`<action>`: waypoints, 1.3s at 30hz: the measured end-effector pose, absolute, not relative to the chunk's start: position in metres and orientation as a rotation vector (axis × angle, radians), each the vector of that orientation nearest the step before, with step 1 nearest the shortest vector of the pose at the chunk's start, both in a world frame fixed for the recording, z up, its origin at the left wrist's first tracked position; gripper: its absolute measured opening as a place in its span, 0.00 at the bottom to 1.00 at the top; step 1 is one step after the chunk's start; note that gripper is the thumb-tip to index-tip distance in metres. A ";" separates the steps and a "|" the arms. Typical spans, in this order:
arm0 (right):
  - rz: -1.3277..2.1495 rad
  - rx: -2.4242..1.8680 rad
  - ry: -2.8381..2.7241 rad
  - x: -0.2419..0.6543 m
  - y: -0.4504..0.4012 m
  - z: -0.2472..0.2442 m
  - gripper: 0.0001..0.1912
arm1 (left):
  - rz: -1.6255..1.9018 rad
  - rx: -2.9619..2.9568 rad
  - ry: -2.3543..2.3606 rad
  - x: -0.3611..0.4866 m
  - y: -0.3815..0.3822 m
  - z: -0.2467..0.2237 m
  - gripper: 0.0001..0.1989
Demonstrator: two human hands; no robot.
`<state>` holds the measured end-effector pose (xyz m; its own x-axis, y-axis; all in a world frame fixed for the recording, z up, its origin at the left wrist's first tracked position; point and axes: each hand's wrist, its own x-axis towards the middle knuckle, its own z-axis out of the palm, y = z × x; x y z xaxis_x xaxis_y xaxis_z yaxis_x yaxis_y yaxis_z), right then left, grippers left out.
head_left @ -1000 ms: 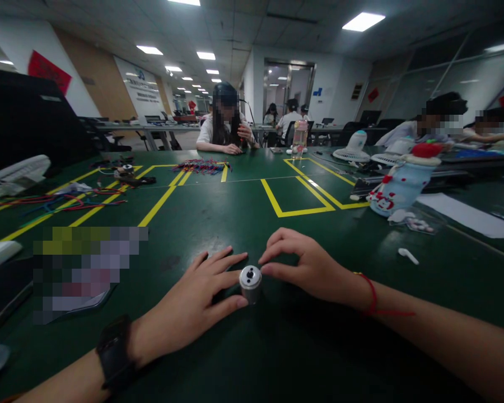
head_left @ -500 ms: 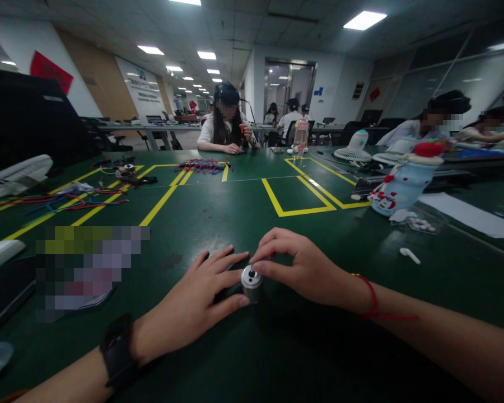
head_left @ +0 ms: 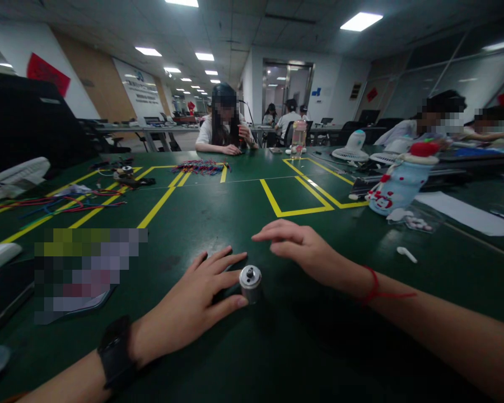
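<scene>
Toward six o'clock stands a silvery cylinder (head_left: 251, 284), dark-holed on top; left hand (head_left: 201, 291) spreads alongside, right hand (head_left: 304, 249) hovers empty, loosely open.

And here's the left hand (head_left: 199, 296), spread low over the green table (head_left: 218, 210), thumb and forefinger right up against an upright metal cylinder (head_left: 251, 286)! The right hand (head_left: 304, 249) hovers just beyond, to the right, fingers loosely bent, apart from it. Out right, a white earbud (head_left: 406, 254) lies before the pale-blue bottle (head_left: 403, 182); yellow tape (head_left: 304, 212) marks the middle, and across the far side sits a person (head_left: 224, 126) near bundled wires (head_left: 204, 166).
</scene>
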<state>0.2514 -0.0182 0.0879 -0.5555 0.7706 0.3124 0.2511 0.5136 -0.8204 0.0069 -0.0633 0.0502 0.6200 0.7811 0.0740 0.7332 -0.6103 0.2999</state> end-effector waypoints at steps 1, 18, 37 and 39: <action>0.969 -0.920 -1.971 0.257 -0.009 0.085 0.15 | 0.276 2.599 1.244 0.006 -0.063 0.051 0.19; 0.767 -1.260 -1.884 0.282 0.025 0.058 0.12 | 0.269 2.561 1.236 -0.002 -0.065 0.054 0.22; 0.768 -0.782 -2.364 0.246 -0.019 0.078 0.07 | 0.255 2.588 1.256 -0.010 -0.060 0.050 0.23; 0.765 -0.770 -2.528 0.250 -0.014 0.072 0.08 | 0.240 2.585 1.257 -0.013 -0.057 0.050 0.23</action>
